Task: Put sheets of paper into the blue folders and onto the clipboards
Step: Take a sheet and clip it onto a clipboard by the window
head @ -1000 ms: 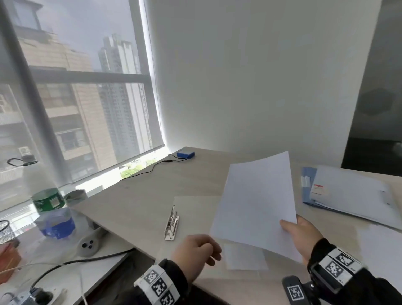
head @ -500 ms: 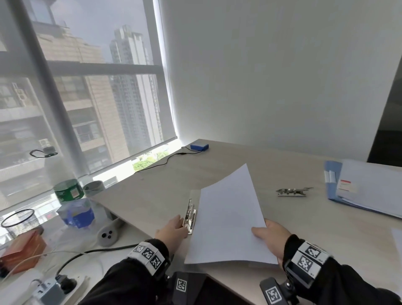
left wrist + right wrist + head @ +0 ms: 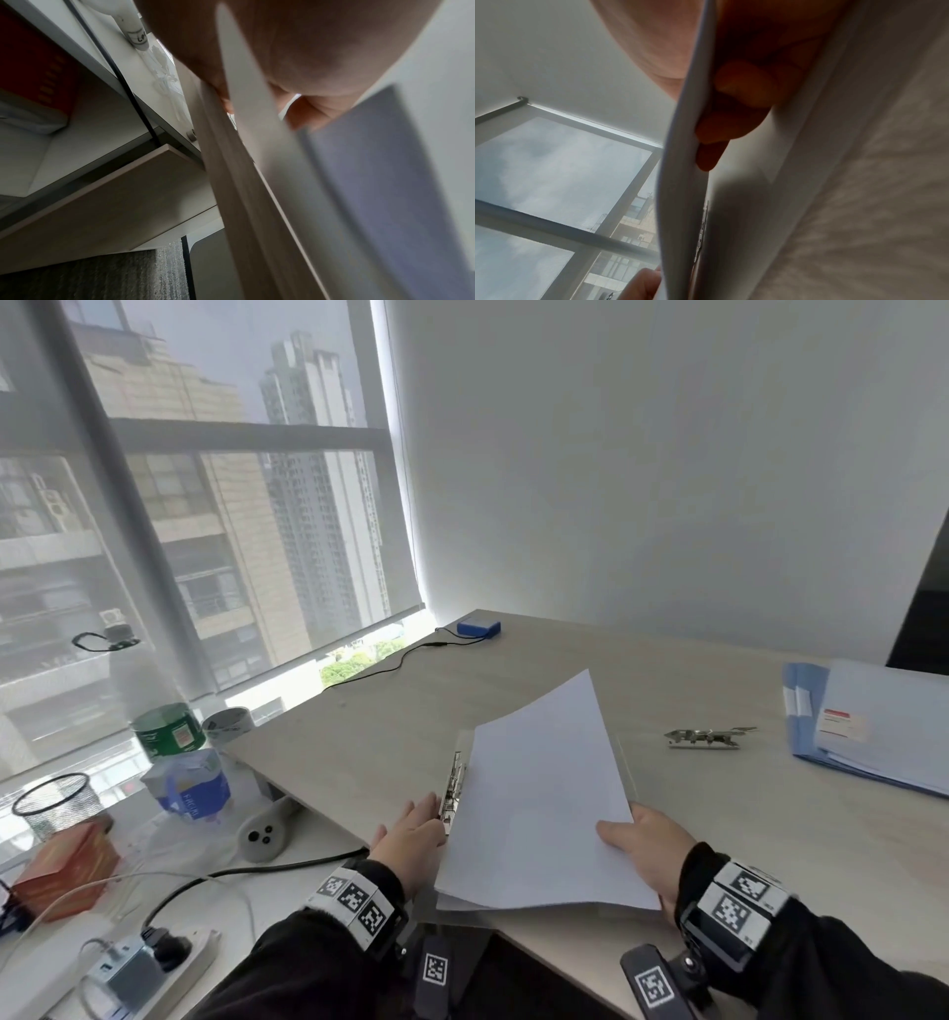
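A white sheet of paper [image 3: 539, 803] slants low over a pale clipboard [image 3: 464, 742] lying near the table's front edge. My right hand [image 3: 642, 845] pinches the sheet's near right edge, thumb on top. In the right wrist view its fingers [image 3: 744, 85] lie under the sheet [image 3: 680, 182]. My left hand [image 3: 411, 829] reaches to the clipboard's metal clip [image 3: 454, 788], and its straight fingers touch the clip's near end. The thumb is hidden. A blue folder [image 3: 801, 711] with papers [image 3: 898, 726] on it lies at the far right.
A second metal clip [image 3: 708, 737] lies between the sheet and the folder. A blue box [image 3: 477, 627] with a black cable sits at the back. A lower shelf on the left holds a green-lidded jar [image 3: 167, 729], a mesh cup [image 3: 56, 803] and a power strip [image 3: 144, 968].
My right hand has brought the sheet down and to the left, over the clipboard. My left hand has moved forward from the table edge to the clip.
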`<action>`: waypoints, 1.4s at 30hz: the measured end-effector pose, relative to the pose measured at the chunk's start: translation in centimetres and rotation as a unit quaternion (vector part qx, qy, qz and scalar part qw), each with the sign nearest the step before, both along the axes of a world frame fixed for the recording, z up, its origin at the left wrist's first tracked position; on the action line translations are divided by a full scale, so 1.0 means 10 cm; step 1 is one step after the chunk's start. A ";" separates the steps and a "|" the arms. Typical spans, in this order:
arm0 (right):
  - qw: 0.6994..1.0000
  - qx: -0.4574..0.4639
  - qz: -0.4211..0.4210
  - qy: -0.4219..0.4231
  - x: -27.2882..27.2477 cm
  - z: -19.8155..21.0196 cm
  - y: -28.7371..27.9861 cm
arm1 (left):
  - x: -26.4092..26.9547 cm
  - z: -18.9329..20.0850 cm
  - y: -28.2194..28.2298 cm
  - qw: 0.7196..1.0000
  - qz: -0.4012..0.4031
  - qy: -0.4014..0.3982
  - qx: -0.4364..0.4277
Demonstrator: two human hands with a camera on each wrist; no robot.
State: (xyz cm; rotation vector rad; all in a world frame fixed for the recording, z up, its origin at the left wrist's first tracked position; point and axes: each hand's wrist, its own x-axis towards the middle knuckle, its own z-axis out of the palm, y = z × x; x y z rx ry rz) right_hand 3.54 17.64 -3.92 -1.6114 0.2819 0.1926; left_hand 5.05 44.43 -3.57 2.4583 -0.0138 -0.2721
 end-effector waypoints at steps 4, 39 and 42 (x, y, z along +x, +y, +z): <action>1.000 -0.007 0.003 -0.001 0.01 -0.01 0.00 | 0.02 -0.05 0.01 0.999 0.020 -0.010 -0.042; 0.999 -0.033 -0.016 -0.005 0.03 -0.04 -0.11 | 0.09 -0.28 0.06 0.992 0.060 -0.035 -0.106; 0.998 -0.056 -0.009 0.002 0.05 -0.09 -0.10 | 0.09 -0.25 0.04 0.993 0.062 -0.037 -0.098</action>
